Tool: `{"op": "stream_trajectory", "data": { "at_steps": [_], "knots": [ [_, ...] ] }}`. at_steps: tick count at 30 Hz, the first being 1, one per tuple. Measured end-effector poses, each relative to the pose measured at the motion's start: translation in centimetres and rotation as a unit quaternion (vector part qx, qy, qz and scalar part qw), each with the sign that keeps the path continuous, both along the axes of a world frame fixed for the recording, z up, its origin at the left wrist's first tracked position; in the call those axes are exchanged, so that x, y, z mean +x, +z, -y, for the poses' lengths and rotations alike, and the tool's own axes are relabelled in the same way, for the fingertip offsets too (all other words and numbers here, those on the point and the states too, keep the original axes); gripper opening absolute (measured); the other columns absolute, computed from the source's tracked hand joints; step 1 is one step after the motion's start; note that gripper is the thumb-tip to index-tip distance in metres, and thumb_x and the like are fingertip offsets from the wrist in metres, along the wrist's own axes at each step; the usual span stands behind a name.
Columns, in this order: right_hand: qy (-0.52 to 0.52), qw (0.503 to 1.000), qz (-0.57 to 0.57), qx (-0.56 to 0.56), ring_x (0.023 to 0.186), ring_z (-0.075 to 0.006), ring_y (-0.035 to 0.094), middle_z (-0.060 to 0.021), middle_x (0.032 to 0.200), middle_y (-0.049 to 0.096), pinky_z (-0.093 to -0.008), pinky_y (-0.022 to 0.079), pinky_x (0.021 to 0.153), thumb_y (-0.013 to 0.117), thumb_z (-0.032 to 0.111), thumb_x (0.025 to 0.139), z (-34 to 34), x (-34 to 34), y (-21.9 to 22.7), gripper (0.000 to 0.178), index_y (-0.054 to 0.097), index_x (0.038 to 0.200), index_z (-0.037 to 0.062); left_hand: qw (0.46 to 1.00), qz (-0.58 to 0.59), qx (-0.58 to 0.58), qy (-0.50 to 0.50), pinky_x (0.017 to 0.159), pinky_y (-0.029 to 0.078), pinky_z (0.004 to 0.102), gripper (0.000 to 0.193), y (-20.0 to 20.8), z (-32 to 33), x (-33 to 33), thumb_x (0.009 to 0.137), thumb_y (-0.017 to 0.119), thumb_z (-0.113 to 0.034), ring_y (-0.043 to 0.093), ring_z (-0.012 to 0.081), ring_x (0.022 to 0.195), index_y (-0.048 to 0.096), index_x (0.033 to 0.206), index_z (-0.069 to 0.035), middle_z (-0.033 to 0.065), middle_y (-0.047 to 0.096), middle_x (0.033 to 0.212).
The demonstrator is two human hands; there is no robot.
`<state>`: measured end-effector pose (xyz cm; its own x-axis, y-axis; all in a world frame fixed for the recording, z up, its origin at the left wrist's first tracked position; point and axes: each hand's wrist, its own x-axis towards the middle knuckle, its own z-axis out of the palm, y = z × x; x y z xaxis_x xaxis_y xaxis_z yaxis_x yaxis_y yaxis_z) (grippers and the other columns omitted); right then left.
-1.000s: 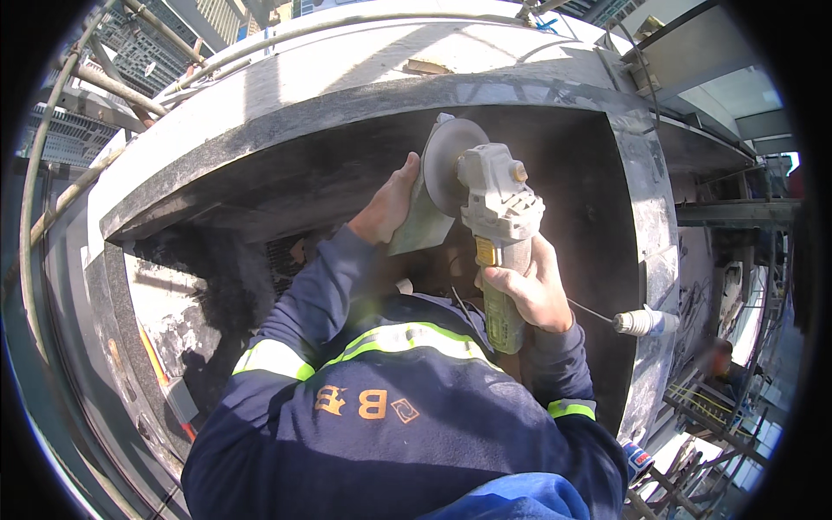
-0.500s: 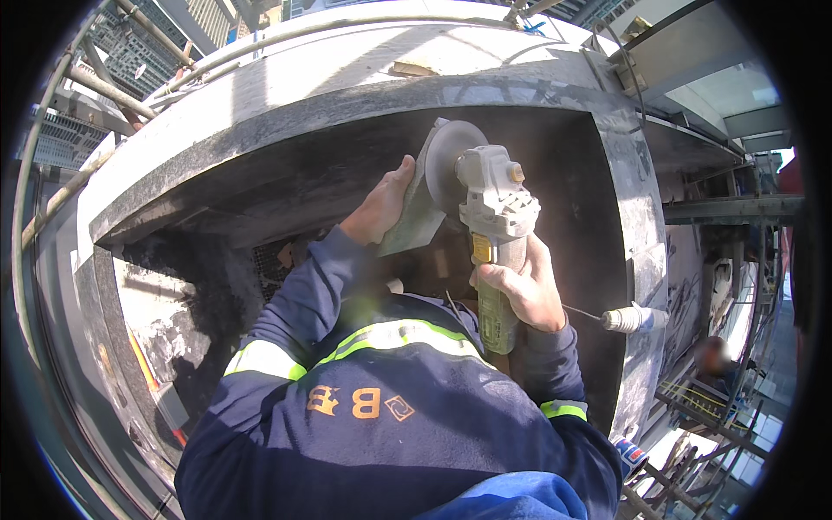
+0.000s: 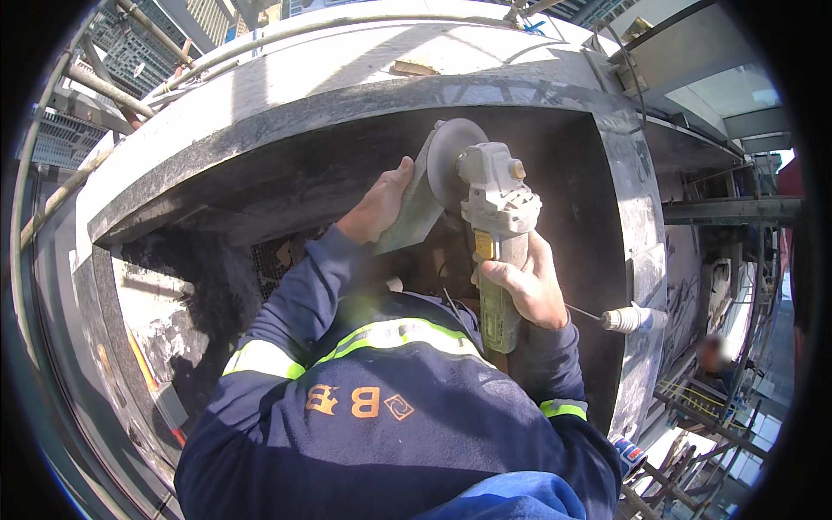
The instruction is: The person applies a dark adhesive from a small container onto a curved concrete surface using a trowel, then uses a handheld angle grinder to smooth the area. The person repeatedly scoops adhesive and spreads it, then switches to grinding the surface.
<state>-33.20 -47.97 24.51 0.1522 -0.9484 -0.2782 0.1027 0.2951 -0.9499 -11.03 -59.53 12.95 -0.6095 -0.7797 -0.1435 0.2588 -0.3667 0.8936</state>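
My right hand (image 3: 533, 286) wraps round the body of a dusty grey-green angle grinder (image 3: 501, 204), its thumb just below the yellow switch. The grinder's round disc (image 3: 454, 165) stands on edge against a thin, pale grey slab piece (image 3: 411, 218). My left hand (image 3: 381, 201) is closed on the slab's left side, with the thumb toward its upper end; most of the fingers are hidden behind it. Disc and slab appear to touch, though the exact contact cannot be made out. Haze hangs in the air around the disc.
A dark stone-edged frame (image 3: 347, 104) surrounds my arms. On its right side lies a spool of white string (image 3: 633, 319). A small stone offcut (image 3: 414, 68) rests on the far ledge. Scaffold poles (image 3: 65, 195) run along the left. Another person (image 3: 714, 355) is lower right.
The grinder has shifted very slightly up and to the right in my right hand. Both hands keep their grip, and the slab is nearly where it was.
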Motion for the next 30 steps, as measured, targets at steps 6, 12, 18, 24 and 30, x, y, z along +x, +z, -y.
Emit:
{"op": "stream_trajectory", "data": {
  "at_steps": [6, 12, 18, 24, 30],
  "knots": [
    [-0.009, 1.000, 0.003, 0.004, 0.079, -0.0157, 0.064, -0.0083, 0.098, 0.063, -0.0324, 0.055, 0.073, 0.070, 0.006, 0.082, 0.3, -0.1, 0.0, 0.046, 0.053, 0.124, -0.0017, 0.999, 0.024, 0.017, 0.023, 0.073, 0.054, 0.0265, 0.066, 1.4, -0.7, 0.0, 0.106, 0.027, -0.053, 0.065, 0.0100, 0.081, 0.065, 0.115, 0.000, 0.0056, 0.070, 0.097],
    [-0.015, 1.000, -0.011, -0.003, 0.078, -0.0157, 0.064, -0.0079, 0.097, 0.063, -0.0321, 0.055, 0.072, 0.070, 0.006, 0.082, 0.1, 0.2, 0.1, 0.046, 0.053, 0.124, -0.0007, 0.999, 0.039, -0.014, 0.009, 0.074, 0.053, 0.0262, 0.065, 1.0, -0.6, 0.1, 0.107, 0.025, -0.051, 0.064, 0.0094, 0.082, 0.064, 0.118, 0.000, 0.0054, 0.070, 0.098],
    [-0.009, 1.000, -0.006, 0.004, 0.078, -0.0158, 0.064, -0.0082, 0.097, 0.063, -0.0323, 0.055, 0.073, 0.070, 0.006, 0.082, 0.3, -0.1, 0.3, 0.046, 0.053, 0.124, -0.0008, 0.999, 0.038, -0.004, 0.007, 0.074, 0.053, 0.0259, 0.065, 0.6, -1.0, 0.3, 0.107, 0.027, -0.051, 0.064, 0.0091, 0.081, 0.064, 0.117, 0.001, 0.0052, 0.070, 0.098],
    [-0.008, 1.000, -0.010, 0.015, 0.079, -0.0158, 0.064, -0.0086, 0.097, 0.063, -0.0324, 0.055, 0.073, 0.069, 0.006, 0.082, 0.2, -0.3, 0.2, 0.045, 0.053, 0.124, -0.0010, 1.000, 0.013, 0.020, 0.018, 0.073, 0.053, 0.0257, 0.064, 0.7, -1.2, 0.1, 0.106, 0.029, -0.051, 0.064, 0.0091, 0.081, 0.065, 0.115, 0.001, 0.0052, 0.070, 0.097],
    [-0.020, 1.000, 0.001, 0.005, 0.078, -0.0162, 0.065, -0.0088, 0.096, 0.063, -0.0330, 0.055, 0.073, 0.069, 0.006, 0.082, -0.4, -0.2, -0.1, 0.046, 0.052, 0.124, -0.0011, 1.000, 0.028, -0.001, 0.006, 0.073, 0.053, 0.0256, 0.064, 1.0, -1.1, 0.5, 0.106, 0.029, -0.052, 0.063, 0.0088, 0.080, 0.065, 0.116, 0.001, 0.0051, 0.069, 0.098]
  ]
}}
